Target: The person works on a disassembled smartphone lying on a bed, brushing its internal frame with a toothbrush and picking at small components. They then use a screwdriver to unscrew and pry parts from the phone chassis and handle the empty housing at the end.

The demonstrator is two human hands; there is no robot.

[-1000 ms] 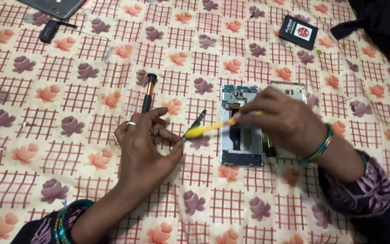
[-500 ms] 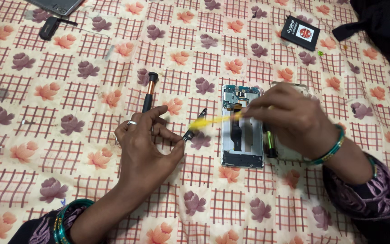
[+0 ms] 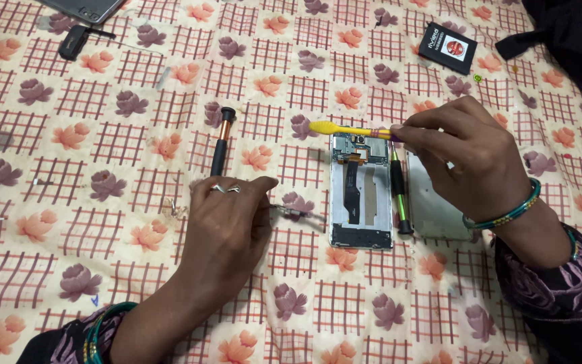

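Pinching the purple end of a yellow brush (image 3: 345, 129) between thumb and fingers, the right hand (image 3: 469, 162) holds the tool level, its yellow head reaching left over the far edge of the opened phone (image 3: 360, 192). The grip is closed firmly on the handle; the brush head hangs just above the phone's camera end, though contact cannot be told. The left hand (image 3: 227, 226) rests palm down on the cloth, fingers curled together on thin metal tweezers (image 3: 298, 214) whose tips point right toward the phone's near left edge; the tips appear close together, but whether they hold anything is too small to tell. The phone lies face down with its back off, a dark ribbon cable running along its middle. Just right of it lie a green-handled screwdriver (image 3: 399, 195) and the grey back cover (image 3: 432, 205). Left of the phone, beyond the left hand, lies a copper-and-black screwdriver (image 3: 221, 141). A black battery (image 3: 448, 47) sits far right on the flowered cloth (image 3: 102, 269). The work looks to be at the stage of brushing the board clean; a next stroke would call for a light, steady touch near the camera.
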